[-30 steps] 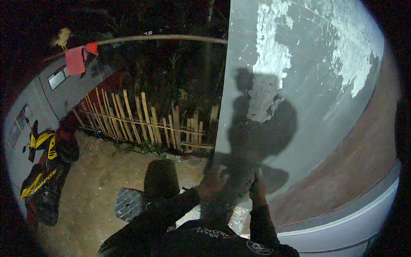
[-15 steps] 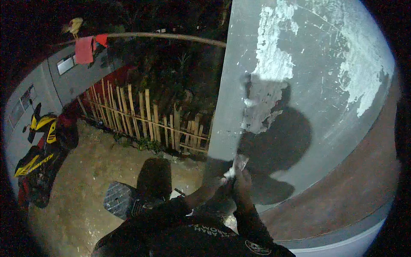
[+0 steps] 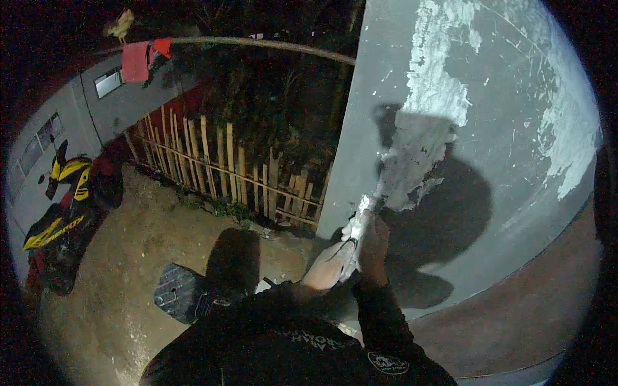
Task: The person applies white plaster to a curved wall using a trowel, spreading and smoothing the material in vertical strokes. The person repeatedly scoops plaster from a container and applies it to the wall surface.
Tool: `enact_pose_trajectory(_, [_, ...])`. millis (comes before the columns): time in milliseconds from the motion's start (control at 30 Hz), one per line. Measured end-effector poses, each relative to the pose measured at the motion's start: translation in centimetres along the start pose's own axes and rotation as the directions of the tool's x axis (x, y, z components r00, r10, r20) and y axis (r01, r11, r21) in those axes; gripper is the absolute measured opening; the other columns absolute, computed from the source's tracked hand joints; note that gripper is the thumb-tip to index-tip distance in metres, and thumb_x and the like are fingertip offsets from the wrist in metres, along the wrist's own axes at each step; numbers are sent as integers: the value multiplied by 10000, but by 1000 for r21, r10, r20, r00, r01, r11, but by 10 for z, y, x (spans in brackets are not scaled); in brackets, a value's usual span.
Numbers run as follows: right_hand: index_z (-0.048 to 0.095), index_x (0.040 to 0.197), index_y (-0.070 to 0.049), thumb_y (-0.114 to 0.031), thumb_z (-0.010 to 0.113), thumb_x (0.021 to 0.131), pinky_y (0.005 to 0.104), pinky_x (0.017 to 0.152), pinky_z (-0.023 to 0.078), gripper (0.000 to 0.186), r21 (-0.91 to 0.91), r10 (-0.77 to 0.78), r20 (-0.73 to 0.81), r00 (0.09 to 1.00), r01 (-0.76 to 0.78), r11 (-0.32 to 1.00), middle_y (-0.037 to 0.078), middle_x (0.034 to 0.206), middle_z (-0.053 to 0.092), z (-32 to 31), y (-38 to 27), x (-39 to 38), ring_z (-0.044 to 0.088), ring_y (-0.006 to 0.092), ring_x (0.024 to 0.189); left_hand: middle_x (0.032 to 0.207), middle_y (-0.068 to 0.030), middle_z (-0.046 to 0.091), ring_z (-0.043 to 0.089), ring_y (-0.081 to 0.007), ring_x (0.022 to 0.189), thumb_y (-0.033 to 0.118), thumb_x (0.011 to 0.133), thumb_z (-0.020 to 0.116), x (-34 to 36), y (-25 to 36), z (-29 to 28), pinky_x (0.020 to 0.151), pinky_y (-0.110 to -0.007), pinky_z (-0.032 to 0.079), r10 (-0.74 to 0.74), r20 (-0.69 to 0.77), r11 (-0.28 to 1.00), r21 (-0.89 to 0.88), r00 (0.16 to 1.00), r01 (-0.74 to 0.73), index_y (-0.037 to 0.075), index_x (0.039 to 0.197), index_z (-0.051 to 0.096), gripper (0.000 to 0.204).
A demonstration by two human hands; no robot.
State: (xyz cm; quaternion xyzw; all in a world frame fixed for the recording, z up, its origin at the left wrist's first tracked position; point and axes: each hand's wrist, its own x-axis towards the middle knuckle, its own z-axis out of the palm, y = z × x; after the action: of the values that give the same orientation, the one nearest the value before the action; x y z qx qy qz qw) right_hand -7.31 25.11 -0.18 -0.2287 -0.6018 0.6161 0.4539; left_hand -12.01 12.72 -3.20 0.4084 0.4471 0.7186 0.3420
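Note:
My left hand (image 3: 328, 264), lit and flecked white, is closed round a narrow tool coated in white filler (image 3: 359, 219), whose flat end points up toward the wall. My right hand (image 3: 376, 248) is in shadow just right of it, fingers closed on what looks like the same tool; its exact grip is partly hidden. The grey wall (image 3: 515, 148) in front of me has rough white filler patches (image 3: 431, 64), flaking marks and my large dark shadow. Whether the tool's end touches the wall I cannot tell.
A yellow-and-black motorbike (image 3: 67, 193) stands left beside a grey building (image 3: 109, 109). Behind are a bamboo fence (image 3: 228, 161) and a pole (image 3: 270, 45) with red cloths (image 3: 135, 61) and a perched bird (image 3: 121, 26). A dark bucket-like object (image 3: 177, 289) is on the dirt ground (image 3: 129, 270).
Both my hands have risen toward the wall's white patch with the white-coated tool, which now shows more clearly. The view has shifted slightly, so the fence and motorbike sit higher in it.

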Motion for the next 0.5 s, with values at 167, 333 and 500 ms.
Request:
enact_pose_trajectory(167, [634,961,-6,-308,520,1057,335,590,495,336,97,113,27,993,-115,989,55,750,619,1,7,-6,614,171,629,754,-34,552,489,-171,650,279,1116,448,11,-55,-8,598,-335,402,-86,-22,996,24,996,87,56,970,606,309])
enact_pose_trajectory(333, [634,951,16,-278,519,1050,343,581,472,331,-130,59,-24,998,-62,990,63,728,619,1,0,-2,604,163,614,1022,-179,667,634,-364,914,250,981,558,14,-67,-22,789,-455,516,155,-6,622,777,988,-93,58,1091,663,245])
enact_pose_trajectory(500, [622,968,35,-259,500,1065,372,591,481,333,-251,16,-50,999,-28,968,78,704,604,10,-20,0,609,180,607,975,-215,670,644,-396,873,200,1077,490,14,-42,-11,755,-460,515,296,-18,587,792,955,-167,-5,1098,654,263])
